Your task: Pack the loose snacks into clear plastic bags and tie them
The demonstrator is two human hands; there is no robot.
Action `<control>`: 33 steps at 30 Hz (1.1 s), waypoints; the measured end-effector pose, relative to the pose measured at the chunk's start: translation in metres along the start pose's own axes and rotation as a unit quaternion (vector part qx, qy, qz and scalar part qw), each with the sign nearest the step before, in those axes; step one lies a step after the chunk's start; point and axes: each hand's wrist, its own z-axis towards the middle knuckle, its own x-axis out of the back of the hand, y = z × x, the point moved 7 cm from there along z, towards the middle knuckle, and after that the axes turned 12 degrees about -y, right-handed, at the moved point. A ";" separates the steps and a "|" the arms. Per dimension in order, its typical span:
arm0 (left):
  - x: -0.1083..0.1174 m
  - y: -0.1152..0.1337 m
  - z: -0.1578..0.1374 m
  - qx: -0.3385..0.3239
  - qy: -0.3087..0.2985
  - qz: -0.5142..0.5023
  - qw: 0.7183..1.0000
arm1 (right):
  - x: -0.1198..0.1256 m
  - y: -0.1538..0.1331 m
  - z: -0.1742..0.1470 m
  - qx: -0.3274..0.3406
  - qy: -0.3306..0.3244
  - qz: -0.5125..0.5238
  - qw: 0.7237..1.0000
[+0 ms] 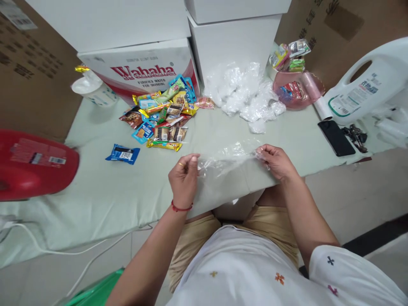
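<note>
Between my two hands a clear plastic bag (228, 163) is stretched out above the table's front edge. My left hand (185, 176) pinches its left side, thumb on top. My right hand (274, 161) grips the right end with the fingers curled in. Beyond my left hand lies a heap of small wrapped snacks (167, 112) in many colours. One blue snack packet (123, 154) rests apart from the heap, to the left. Past the bag is a pile of crumpled clear plastic (244, 91).
A Wahaha carton (140, 70) and white boxes stand behind. At left are a paper cup (95, 91) and a red jug (38, 163). To the right are a pink bowl (295, 91) of snacks, a white detergent jug (366, 83), a phone (336, 138) and keys (356, 137).
</note>
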 end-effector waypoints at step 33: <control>0.030 0.041 -0.008 -0.070 0.001 0.351 0.934 | -0.066 0.007 -0.013 0.033 0.009 -0.075 0.997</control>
